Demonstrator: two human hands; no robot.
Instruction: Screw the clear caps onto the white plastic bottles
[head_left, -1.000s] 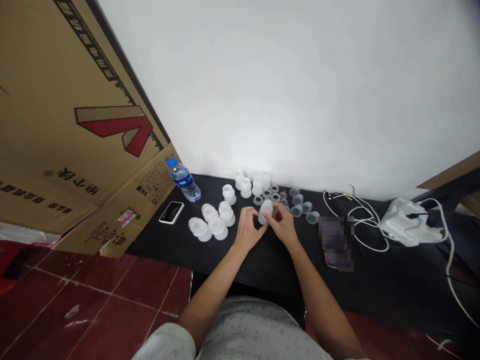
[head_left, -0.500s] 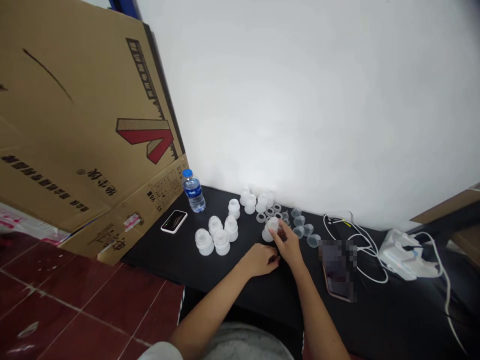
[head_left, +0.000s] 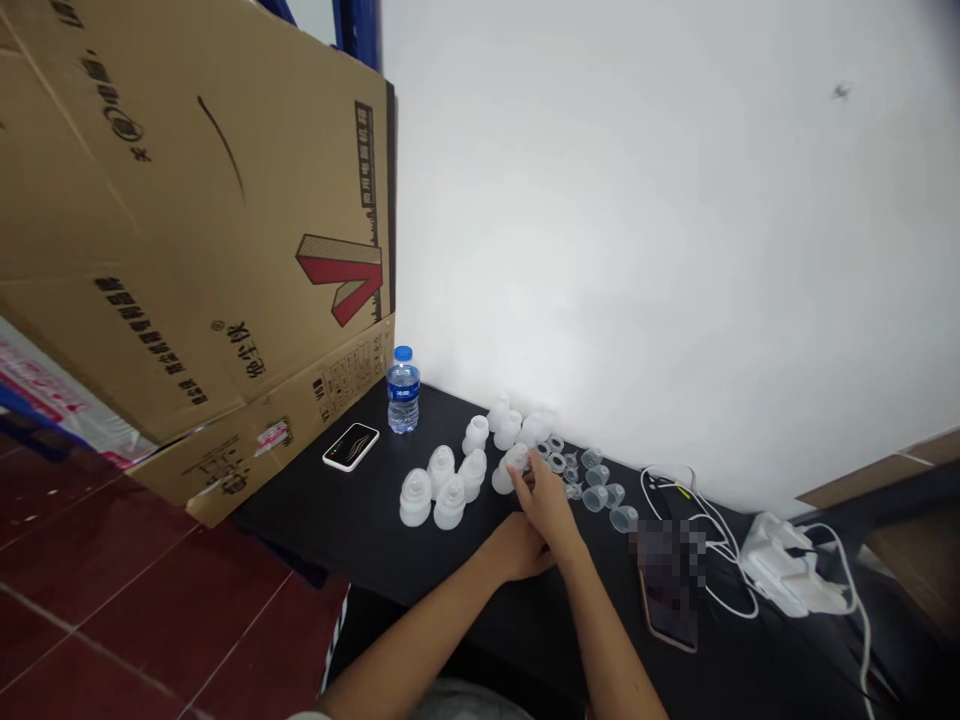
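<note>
Pinching at its right side, the right hand point(head_left: 547, 500) has fingers nearly together on the white, translucent-domed plastic piece point(head_left: 507, 470); it's on or just above the black worktop point(head_left: 352, 530); looks light, slick, soft-topped, so the stiffer-looking base seems the surer hold; left hand point(head_left: 516, 548) curled nearby, contents hidden.

At lower centre, the squat plastic bottles point(head_left: 415, 512) are milky white, several with translucent domed tops point(head_left: 416, 483); the flat tabletop point(head_left: 341, 518) is black. Left of centre, the clear plastic water bottle point(head_left: 403, 413) has a blue cap point(head_left: 403, 353). Upper left, the tan cardboard box point(head_left: 255, 225) bears black lettering point(head_left: 366, 160) and a red, partly hatched emblem point(head_left: 349, 272). Lower left, glossy floor tiles point(head_left: 150, 615) show dark red.
</note>
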